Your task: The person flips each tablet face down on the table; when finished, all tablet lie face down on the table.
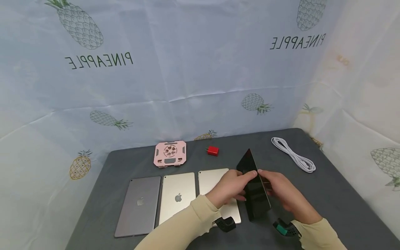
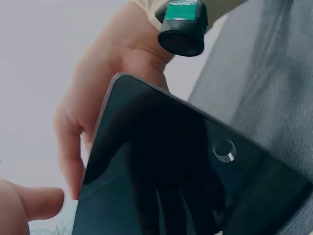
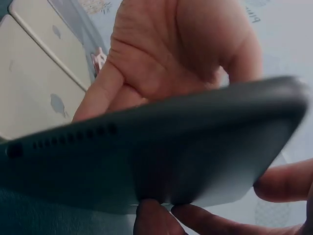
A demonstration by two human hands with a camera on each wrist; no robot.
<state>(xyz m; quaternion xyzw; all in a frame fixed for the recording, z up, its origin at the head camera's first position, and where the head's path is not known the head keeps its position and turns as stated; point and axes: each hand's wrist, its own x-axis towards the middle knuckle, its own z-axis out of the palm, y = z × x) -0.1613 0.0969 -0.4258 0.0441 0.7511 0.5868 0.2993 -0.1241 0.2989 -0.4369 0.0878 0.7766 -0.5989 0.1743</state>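
My right hand (image 1: 281, 187) grips a dark tablet (image 1: 257, 199) by its side edge, fingers behind it. The tablet stands tilted on edge above the table, its black screen facing left and a round home button showing in the left wrist view. In front of that screen is my left hand (image 1: 229, 185), its thumb pointing across toward the gripped edge. The left wrist view shows the left thumb (image 2: 34, 203) slightly apart from the edge, and finger reflections in the glass. From the right wrist view, right fingertips (image 3: 151, 218) touch the tablet's back.
Left of my hands lie a grey tablet (image 1: 139, 205), a pale gold tablet (image 1: 178, 189) and another pale tablet (image 1: 209, 178), backs up. Behind them are a pink plastic stand (image 1: 170, 153) and a red plug adapter (image 1: 213, 150). A coiled white cable (image 1: 293, 154) lies at right.
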